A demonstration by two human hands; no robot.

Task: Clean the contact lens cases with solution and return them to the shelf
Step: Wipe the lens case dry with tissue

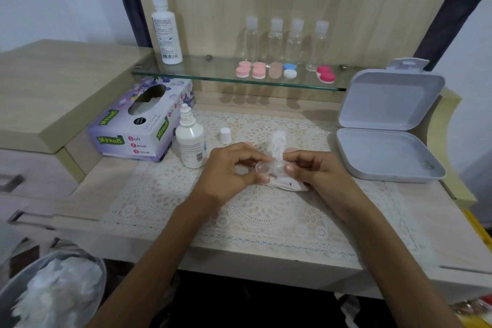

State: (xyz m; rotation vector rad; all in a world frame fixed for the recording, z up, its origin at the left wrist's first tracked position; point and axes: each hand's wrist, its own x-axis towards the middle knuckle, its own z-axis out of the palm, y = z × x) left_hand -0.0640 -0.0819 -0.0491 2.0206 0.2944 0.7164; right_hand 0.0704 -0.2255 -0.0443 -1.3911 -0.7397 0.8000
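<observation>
Over the lace mat, our left hand pinches a small clear lens-case cup while our right hand grips crumpled white tissue against it: we judge this the drying step; next, recap and shelve it.

Obs.: lace mat covers the middle of my wooden desk. Left rear of the mat: purple Mysoft tissue box, opening facing up. To my right: grey hinged box, lid standing open. Four clear capped bottles upright in a row against the back panel. Lower left, blurred: a bin holding crumpled white paper
</observation>
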